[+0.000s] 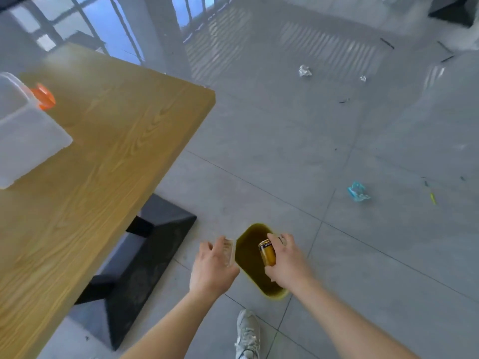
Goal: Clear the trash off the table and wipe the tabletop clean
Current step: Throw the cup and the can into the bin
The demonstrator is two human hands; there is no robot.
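Observation:
My right hand (287, 263) grips a gold drink can (267, 252) and holds it over the open mouth of an olive-green bin (246, 244) that stands on the floor. My left hand (212, 265) holds a pale flat object (230, 251), perhaps a small box or pad, just left of the bin's rim. The wooden table (103, 164) fills the left side of the view. On it rests a translucent plastic container (23, 133) with an orange object (45, 97) behind it.
The table's black base (145, 257) stands left of the bin. Crumpled white paper (304, 71), a smaller scrap (363, 78) and a blue wrapper (358, 192) lie on the grey tiled floor. My shoe (247, 332) is below the bin.

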